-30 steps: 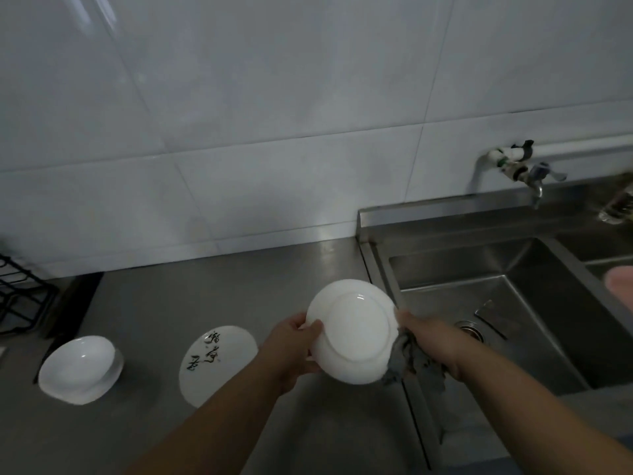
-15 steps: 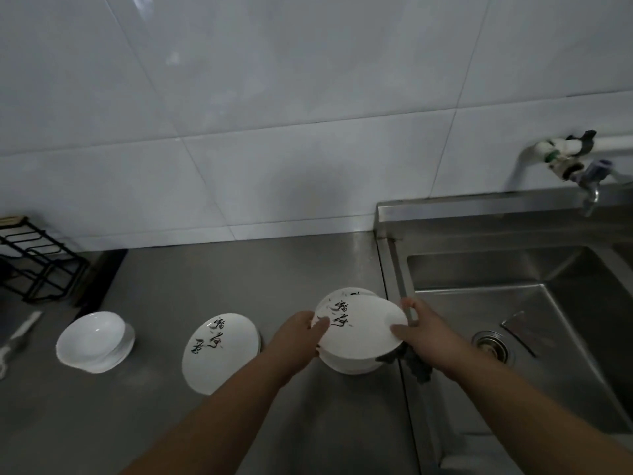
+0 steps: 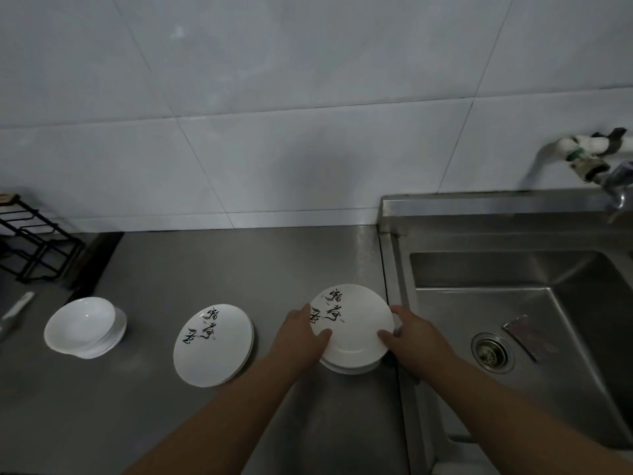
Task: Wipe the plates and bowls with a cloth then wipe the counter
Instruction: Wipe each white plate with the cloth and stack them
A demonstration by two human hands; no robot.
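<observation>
A white plate (image 3: 356, 323) with black brush characters lies face up on a small stack at the counter's right edge, beside the sink. My left hand (image 3: 301, 334) grips its left rim with the thumb on top. My right hand (image 3: 416, 341) grips its right rim; a sliver of dark cloth (image 3: 390, 361) shows under that hand, mostly hidden. A second stack of marked white plates (image 3: 212, 344) lies to the left. White bowls (image 3: 84, 327) are stacked further left.
The steel counter (image 3: 212, 265) runs from a black wire rack (image 3: 30, 248) at the far left to the steel sink (image 3: 534, 323) with its drain (image 3: 492, 351) on the right. A tap (image 3: 613, 180) juts from the tiled wall. A pale utensil handle (image 3: 15, 311) lies at the left edge.
The plate was held up with its underside toward me; both hands turned it face up and lowered it onto the stack by the sink. The cloth slipped mostly out of sight.
</observation>
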